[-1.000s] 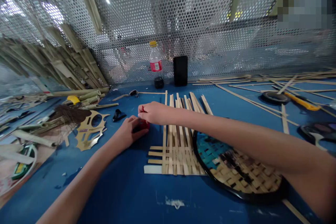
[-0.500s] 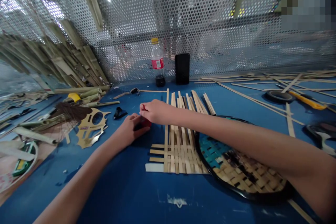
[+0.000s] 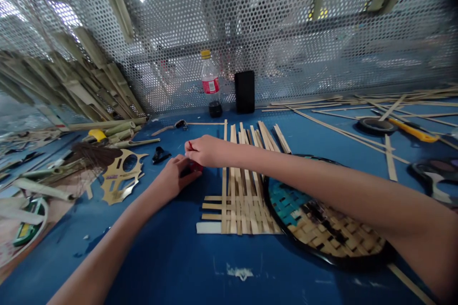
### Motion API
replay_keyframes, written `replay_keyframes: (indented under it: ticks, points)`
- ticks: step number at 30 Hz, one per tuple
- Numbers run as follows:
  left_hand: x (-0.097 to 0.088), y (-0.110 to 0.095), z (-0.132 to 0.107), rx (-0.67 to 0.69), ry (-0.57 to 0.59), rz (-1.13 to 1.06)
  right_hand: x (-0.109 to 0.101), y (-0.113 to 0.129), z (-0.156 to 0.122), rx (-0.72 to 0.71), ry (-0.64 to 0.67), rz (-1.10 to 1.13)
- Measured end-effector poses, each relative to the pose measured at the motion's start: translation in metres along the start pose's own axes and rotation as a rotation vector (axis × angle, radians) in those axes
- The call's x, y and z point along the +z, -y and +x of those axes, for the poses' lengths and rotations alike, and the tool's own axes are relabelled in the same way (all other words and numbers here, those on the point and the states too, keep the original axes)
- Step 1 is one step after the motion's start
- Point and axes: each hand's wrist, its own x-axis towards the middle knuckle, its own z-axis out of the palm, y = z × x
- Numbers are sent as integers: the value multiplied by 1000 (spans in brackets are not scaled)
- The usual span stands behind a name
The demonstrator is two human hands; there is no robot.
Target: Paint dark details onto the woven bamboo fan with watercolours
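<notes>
My left hand (image 3: 177,174) curls around a small red object (image 3: 196,166) low over the blue table; its kind is mostly hidden by the fingers. Reaching across from the right, my right hand (image 3: 203,150) meets the left fingertips above that object, its fingers pinched. A bit of red shows at the pinch, too small to name. Under my right forearm lies a partly woven mat of bamboo strips (image 3: 250,200), with a white strip (image 3: 209,228) along its near edge. Beside it, a round woven panel with a black rim (image 3: 307,252) is partly covered by the same arm.
A cola bottle (image 3: 210,81) and a black phone (image 3: 244,92) stand against the perforated metal screen. Left are a gold toothed plate (image 3: 119,186), a black clip-like piece (image 3: 160,154) and bamboo pieces (image 3: 121,133). Right are loose strips, black tape (image 3: 375,126) and a yellow cutter (image 3: 417,131).
The whole view has shifted slightly, so most things sit a little farther left. Both hands stay together at the red object, the right one still pinched.
</notes>
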Motion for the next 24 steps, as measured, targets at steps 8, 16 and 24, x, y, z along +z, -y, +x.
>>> replay_keyframes:
  ticks: [8,16,24]
  points:
    - [0,0,1,-19,5,11,-3,-3,-4,4,11,81]
    - [0,0,2,-28,3,2,-10,-10,-15,51,-147,315]
    - [-9,1,1,-155,52,-95,-49,-23,-60,176,-310,695]
